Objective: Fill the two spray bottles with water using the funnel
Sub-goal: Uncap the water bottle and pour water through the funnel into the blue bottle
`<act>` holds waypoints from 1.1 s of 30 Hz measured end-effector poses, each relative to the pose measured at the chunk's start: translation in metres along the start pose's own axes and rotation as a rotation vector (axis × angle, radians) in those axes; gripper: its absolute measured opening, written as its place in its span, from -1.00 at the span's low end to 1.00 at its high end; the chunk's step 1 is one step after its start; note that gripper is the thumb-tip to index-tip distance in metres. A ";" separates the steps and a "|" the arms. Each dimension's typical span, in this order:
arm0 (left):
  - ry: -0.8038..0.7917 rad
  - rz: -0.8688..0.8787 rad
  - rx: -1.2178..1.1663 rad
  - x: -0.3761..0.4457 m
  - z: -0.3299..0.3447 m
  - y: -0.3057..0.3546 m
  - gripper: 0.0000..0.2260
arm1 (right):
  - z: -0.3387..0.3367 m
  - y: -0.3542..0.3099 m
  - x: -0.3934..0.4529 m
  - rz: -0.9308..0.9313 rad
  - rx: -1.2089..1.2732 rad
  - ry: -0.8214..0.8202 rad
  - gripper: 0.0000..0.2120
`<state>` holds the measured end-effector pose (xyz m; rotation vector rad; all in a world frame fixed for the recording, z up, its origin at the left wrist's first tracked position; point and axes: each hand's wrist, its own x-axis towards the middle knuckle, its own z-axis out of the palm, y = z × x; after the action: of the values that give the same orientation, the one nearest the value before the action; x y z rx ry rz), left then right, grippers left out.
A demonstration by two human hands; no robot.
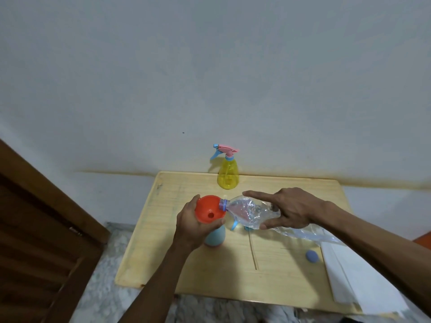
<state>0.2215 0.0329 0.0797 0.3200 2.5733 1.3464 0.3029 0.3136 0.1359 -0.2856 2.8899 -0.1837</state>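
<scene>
An orange funnel (208, 207) sits in the neck of a light blue spray bottle (215, 237) near the table's left side. My left hand (194, 226) grips the funnel and the bottle's top. My right hand (290, 208) holds a crumpled clear plastic water bottle (250, 212) tipped sideways, its open mouth resting on the funnel's rim. A yellow spray bottle (228, 174) with a pink and blue trigger head stands upright at the table's far edge. A blue trigger part (234, 224) shows under the clear bottle.
The small wooden table (210, 271) stands against a pale wall. A blue bottle cap (311, 256) lies on the right part of the table. White sheets (359, 280) cover the right front corner. A dark wooden door (35, 241) is at the left.
</scene>
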 end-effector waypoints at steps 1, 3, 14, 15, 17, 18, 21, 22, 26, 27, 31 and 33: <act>-0.004 0.000 0.000 0.000 0.000 0.001 -0.01 | -0.001 -0.001 0.000 0.003 -0.004 0.001 -0.17; -0.007 -0.003 -0.002 -0.001 -0.001 0.003 0.00 | -0.003 -0.002 0.000 0.008 -0.020 0.002 -0.18; -0.031 -0.017 0.022 0.002 -0.004 0.001 -0.04 | -0.009 0.000 0.004 -0.004 -0.098 -0.011 -0.18; -0.035 -0.011 0.029 0.003 -0.004 0.000 -0.06 | -0.010 0.000 0.004 -0.008 -0.099 -0.010 -0.18; -0.037 -0.002 0.036 0.004 -0.004 -0.002 -0.08 | -0.010 -0.001 0.004 -0.012 -0.102 -0.005 -0.18; -0.035 -0.002 0.035 0.004 -0.004 -0.001 -0.08 | -0.010 -0.001 0.004 -0.009 -0.105 -0.005 -0.18; -0.040 0.001 0.029 0.003 -0.003 0.000 -0.08 | -0.009 0.001 0.004 0.002 -0.112 -0.005 -0.18; -0.039 0.003 0.032 0.002 -0.003 0.001 -0.07 | -0.009 0.001 0.004 0.005 -0.116 -0.006 -0.18; -0.028 0.017 0.030 0.002 -0.003 0.002 -0.04 | -0.010 0.000 0.004 0.006 -0.130 -0.009 -0.17; -0.027 0.019 0.025 0.002 -0.003 0.002 -0.04 | -0.010 0.000 0.004 0.001 -0.133 -0.007 -0.17; -0.026 0.025 0.030 0.002 -0.002 0.001 -0.08 | -0.008 0.003 0.005 -0.010 -0.137 -0.009 -0.17; -0.024 0.030 0.031 0.002 -0.003 0.002 -0.07 | -0.009 0.002 0.004 -0.011 -0.136 -0.008 -0.16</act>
<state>0.2186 0.0324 0.0822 0.3789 2.5818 1.3049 0.2961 0.3159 0.1436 -0.3250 2.8980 0.0130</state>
